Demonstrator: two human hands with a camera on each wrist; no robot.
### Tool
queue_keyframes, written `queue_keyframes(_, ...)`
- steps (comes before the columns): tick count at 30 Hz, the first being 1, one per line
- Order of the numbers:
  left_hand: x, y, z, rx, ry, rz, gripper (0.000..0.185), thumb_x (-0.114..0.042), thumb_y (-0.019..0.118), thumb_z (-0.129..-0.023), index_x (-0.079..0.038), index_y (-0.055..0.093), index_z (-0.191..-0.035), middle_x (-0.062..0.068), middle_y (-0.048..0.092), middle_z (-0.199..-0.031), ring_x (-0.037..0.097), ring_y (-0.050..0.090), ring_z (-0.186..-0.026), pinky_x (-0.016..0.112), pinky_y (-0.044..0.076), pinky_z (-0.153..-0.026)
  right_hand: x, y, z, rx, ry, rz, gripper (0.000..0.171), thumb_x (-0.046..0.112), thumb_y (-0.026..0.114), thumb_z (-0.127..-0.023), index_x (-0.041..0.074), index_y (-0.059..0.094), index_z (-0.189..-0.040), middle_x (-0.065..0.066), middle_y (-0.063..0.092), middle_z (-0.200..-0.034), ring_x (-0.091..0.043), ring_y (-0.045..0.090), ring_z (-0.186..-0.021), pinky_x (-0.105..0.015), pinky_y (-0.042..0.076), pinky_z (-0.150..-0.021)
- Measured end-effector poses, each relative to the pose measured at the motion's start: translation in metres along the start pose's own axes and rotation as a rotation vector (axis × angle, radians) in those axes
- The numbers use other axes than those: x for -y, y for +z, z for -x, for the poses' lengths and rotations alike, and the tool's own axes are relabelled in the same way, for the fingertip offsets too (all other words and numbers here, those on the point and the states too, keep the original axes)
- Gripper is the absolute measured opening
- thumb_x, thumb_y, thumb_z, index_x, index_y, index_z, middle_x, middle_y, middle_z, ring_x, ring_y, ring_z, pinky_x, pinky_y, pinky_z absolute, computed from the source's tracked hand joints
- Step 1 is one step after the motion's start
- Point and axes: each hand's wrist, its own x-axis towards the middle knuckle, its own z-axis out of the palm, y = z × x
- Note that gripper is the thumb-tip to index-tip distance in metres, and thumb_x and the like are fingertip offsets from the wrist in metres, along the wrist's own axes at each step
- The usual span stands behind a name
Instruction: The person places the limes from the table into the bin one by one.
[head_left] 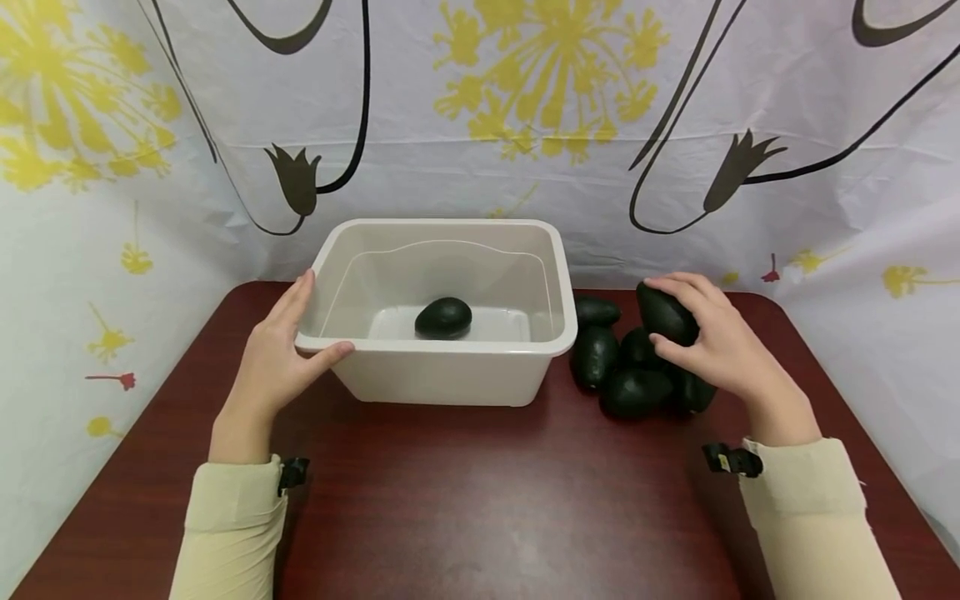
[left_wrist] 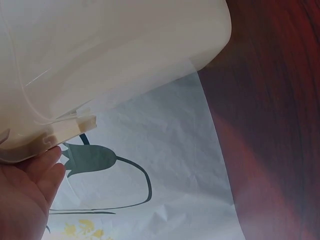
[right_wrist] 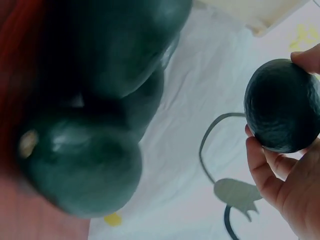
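A beige plastic tub (head_left: pixel 442 367) stands on the dark red table (head_left: pixel 480 500), with one dark green avocado (head_left: pixel 443 318) lying on its floor. My left hand (head_left: pixel 279 358) rests on the tub's left front corner, thumb along the rim; the left wrist view shows the tub (left_wrist: pixel 110 55) above my fingertips (left_wrist: pixel 37 172). To the right of the tub lies a pile of several avocados (head_left: pixel 622 367). My right hand (head_left: pixel 716 346) grips one avocado (head_left: pixel 663 315) lifted above that pile; in the right wrist view this avocado (right_wrist: pixel 282 106) sits between my fingers, with the pile (right_wrist: pixel 95 115) close by.
A white floral curtain (head_left: pixel 480 125) surrounds the table at the back and sides. The table's front half holds only my two beige sleeves (head_left: pixel 228 525).
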Motion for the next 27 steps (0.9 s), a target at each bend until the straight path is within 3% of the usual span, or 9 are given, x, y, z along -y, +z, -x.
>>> queue_keyframes(8, -0.001, 0.000, 0.000, 0.001, -0.003, 0.004, 0.099, -0.042, 0.081, -0.077, -0.013, 0.030, -0.157, 0.010, 0.037, -0.160, 0.039, 0.043, -0.140, 0.061, 0.038, -0.106, 0.018, 0.000, -0.012, -0.010, -0.049, -0.006, 0.070, 0.005, 0.077, -0.078, 0.016, 0.053, -0.142, -0.012, 0.049, -0.141, -0.032, 0.046, -0.127, -0.051, 0.041, -0.093)
queue_keyframes(16, -0.001, -0.001, 0.000, 0.003, -0.003, 0.004, 0.099, -0.041, 0.081, -0.077, -0.013, 0.030, -0.157, 0.011, 0.037, -0.160, 0.039, 0.043, -0.140, 0.062, 0.038, -0.106, 0.030, 0.002, -0.022, -0.046, -0.115, -0.051, 0.071, 0.002, 0.078, -0.077, 0.017, 0.054, -0.142, -0.007, 0.051, -0.141, -0.015, 0.047, -0.125, -0.008, 0.032, -0.098)
queue_keyframes(20, -0.001, -0.002, 0.000, -0.005, -0.002, 0.009, 0.099, -0.040, 0.082, -0.076, -0.012, 0.031, -0.157, 0.012, 0.037, -0.159, 0.040, 0.043, -0.140, 0.062, 0.038, -0.106, 0.039, 0.001, -0.030, -0.047, -0.129, -0.072, 0.071, 0.003, 0.078, -0.078, 0.019, 0.053, -0.143, -0.005, 0.050, -0.142, -0.010, 0.046, -0.125, -0.009, 0.033, -0.096)
queue_keyframes(27, -0.002, -0.001, 0.000, 0.000, -0.004, 0.013, 0.099, -0.041, 0.082, -0.076, -0.012, 0.031, -0.157, 0.012, 0.037, -0.159, 0.040, 0.043, -0.140, 0.062, 0.038, -0.106, 0.054, -0.002, -0.037, -0.036, -0.162, -0.092, 0.069, 0.003, 0.078, -0.078, 0.018, 0.054, -0.141, -0.005, 0.050, -0.142, -0.016, 0.047, -0.128, -0.011, 0.032, -0.102)
